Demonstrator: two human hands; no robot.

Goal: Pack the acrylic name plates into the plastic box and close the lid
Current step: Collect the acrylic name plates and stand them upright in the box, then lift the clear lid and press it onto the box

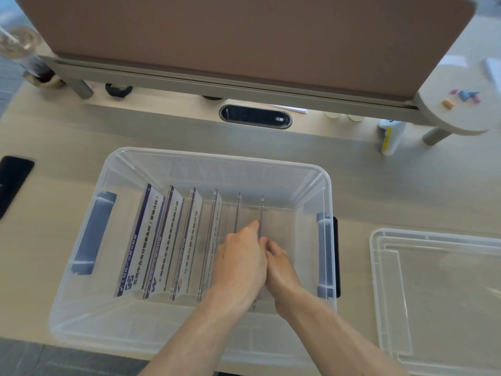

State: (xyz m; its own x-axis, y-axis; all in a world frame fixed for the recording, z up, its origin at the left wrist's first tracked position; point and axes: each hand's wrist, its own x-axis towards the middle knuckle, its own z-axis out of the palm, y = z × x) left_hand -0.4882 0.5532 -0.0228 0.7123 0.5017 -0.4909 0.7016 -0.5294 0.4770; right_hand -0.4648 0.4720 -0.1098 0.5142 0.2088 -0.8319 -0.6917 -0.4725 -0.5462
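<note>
Both forearms reach into plastic box on counter. Left hand and right hand pinch rightmost name plate, grip closed on its top edge. Other name plates stand upright in row at left. Step: seating last visible plate. Next: release, fetch lid lying right of box, press on.

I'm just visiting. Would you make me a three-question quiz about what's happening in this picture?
1. True or false: the lid is already on the box.
2. Where is the lid? A) right of the box B) left of the box C) behind the box
3. Fill in: both hands, left hand and right hand, are inside the ____, at the name plates.

Key: 1 false; 2 A; 3 box.
</note>
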